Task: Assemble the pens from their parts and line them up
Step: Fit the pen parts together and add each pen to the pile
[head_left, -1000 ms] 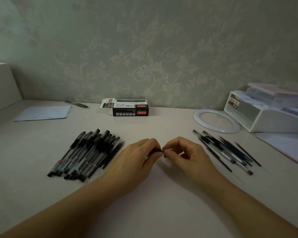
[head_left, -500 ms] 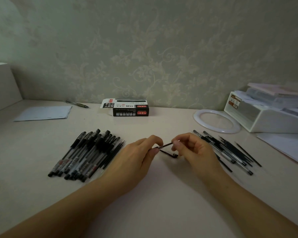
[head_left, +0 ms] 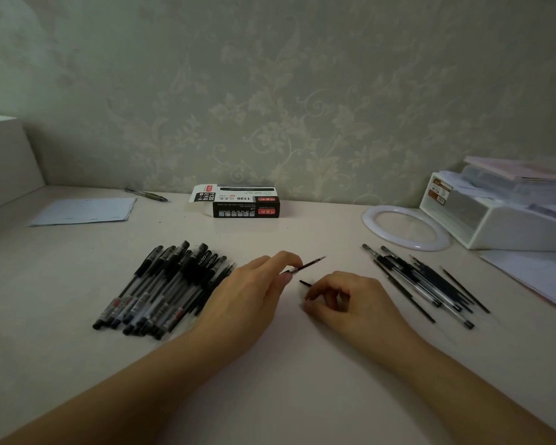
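Our left hand (head_left: 254, 293) pinches the refill (head_left: 305, 264) just above the desk (head_left: 302, 380), tip angled away; our right hand (head_left: 344, 300) curls round a small dark piece (head_left: 305, 282), grip pressed together. We should align them carefully.

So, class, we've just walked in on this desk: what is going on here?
A person is putting pens together at a pale desk. The left hand pinches a thin refill, tip pointing up and right. The right hand rests on the desk with fingers curled round a small dark piece. A pile of capped pens lies to the left, loose refills and barrels to the right, and a pen box sits by the wall.
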### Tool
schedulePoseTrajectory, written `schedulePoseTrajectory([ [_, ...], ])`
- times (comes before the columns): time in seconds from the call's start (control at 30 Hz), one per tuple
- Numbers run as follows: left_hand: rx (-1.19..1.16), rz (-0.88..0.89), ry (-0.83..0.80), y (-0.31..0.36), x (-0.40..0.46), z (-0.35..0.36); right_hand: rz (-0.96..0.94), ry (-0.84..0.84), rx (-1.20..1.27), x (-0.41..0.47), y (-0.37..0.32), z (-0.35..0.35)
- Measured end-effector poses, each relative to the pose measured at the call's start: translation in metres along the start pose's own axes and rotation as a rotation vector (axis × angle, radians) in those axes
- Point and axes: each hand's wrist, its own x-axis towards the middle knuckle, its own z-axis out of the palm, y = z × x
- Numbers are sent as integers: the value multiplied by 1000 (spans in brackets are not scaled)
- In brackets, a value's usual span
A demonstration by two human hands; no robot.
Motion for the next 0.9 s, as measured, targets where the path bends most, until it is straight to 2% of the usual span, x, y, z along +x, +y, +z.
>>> schedulePoseTrajectory([
  [0.07,-11,-2,8,0,0,1,2,13,-7,-1,-3,-2],
  [0.13,-38,-4,26,0,1,0,29,98,65,0,-6,-3],
  [0.2,-76,16,48,3,1,0,119,166,299,2,-10,-5],
  [0.27,-110,66,49,8,1,-1,195,138,568,2,-15,-5],
  [0.43,-115,111,43,13,0,0,318,105,869,0,-15,-5],
  [0.5,-51,74,35,11,0,1,348,229,974,4,-12,-9],
  [0.57,25,26,21,8,0,0,342,432,1024,10,-5,-19],
  [0.63,114,-35,27,5,0,-2,302,576,911,13,5,-31],
  [0.7,252,-98,47,3,1,-6,278,607,629,14,18,-40],
  [0.8,455,-231,35,2,2,-16,267,486,152,14,35,-45],
  [0.9,575,-341,3,0,2,-26,236,383,-147,10,45,-44],
])
